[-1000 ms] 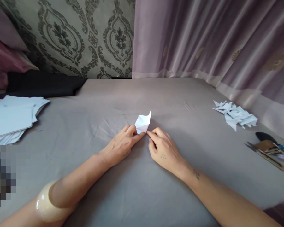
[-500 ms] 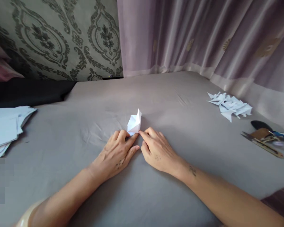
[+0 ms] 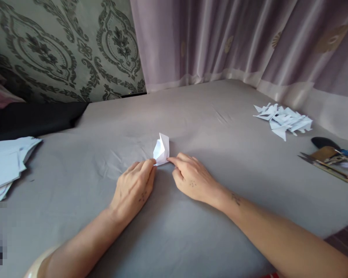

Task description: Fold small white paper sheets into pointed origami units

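Note:
A small piece of folded white paper [image 3: 162, 151] rests on the grey cloth, with one pointed flap standing up and its left side opened out. My left hand [image 3: 135, 186] is closed at the paper's near left corner, pinching it; the thumb is mostly hidden beneath the fingers. At the near right corner, the index finger of my right hand [image 3: 191, 181] presses on the paper's edge, its other fingers curled under. Whether the right thumb also touches the paper I cannot tell.
Stacked white paper sheets [image 3: 2, 166] lie at the left, below a black cloth [image 3: 34, 117]. Folded paper pieces [image 3: 287, 120] are heaped at the back right. Nearer are scissors [image 3: 326, 168], a brown piece [image 3: 324, 154] and a dark oval object [image 3: 323, 143]. A curtain [image 3: 208, 42] hangs behind.
My left hand has drawn back to the left, its index finger and thumb no longer stretched along the paper's near edge. The upright flap leans more leftward. The view has shifted slightly.

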A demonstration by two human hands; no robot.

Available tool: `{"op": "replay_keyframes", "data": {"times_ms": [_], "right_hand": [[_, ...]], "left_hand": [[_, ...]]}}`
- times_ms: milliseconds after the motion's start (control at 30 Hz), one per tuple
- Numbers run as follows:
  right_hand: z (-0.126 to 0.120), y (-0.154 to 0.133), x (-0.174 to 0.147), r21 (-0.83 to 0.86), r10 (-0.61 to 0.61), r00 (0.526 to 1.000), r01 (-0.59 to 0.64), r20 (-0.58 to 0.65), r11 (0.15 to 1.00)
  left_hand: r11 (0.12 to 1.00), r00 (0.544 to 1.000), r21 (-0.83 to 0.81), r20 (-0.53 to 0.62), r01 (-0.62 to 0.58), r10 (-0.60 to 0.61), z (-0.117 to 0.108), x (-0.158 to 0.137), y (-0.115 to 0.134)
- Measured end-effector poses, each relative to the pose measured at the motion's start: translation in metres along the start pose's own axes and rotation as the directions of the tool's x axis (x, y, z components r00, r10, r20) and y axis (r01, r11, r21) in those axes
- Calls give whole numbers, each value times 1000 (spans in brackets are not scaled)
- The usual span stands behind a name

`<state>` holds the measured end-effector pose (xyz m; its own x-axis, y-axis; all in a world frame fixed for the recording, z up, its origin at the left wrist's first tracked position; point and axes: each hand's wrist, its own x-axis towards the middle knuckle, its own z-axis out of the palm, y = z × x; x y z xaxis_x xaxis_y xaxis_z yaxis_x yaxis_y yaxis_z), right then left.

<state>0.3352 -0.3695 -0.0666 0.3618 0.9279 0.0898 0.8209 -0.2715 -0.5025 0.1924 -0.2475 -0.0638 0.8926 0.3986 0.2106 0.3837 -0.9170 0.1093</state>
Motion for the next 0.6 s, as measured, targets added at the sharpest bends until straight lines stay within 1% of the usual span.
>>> {"op": "replay_keyframes", "data": {"times_ms": [100,200,267,367,500,600], "right_hand": [[-3,5,5,137,49,998,-52,29,989],[-5,7,6,180,69,997,-75,39,981],[-4,6,6,166,69,997,-73,31,983],[-2,4,4,93,56,998,-56,-2,994],[3,1,2,-25,29,999,-29,-31,999],[6,3,3,-42,20,998,-22,-55,999]], "left_hand": [[996,995,7,-32,92,-91,4,3,-3],[992,989,10,-71,128,-127,7,6,-2],[993,992,32,-65,112,-110,9,7,-2],[996,997,45,-47,71,-69,11,8,-3],[999,997,-35,-73,22,-24,15,9,-7],[997,997,-77,-78,-28,22,18,10,-10]]}}
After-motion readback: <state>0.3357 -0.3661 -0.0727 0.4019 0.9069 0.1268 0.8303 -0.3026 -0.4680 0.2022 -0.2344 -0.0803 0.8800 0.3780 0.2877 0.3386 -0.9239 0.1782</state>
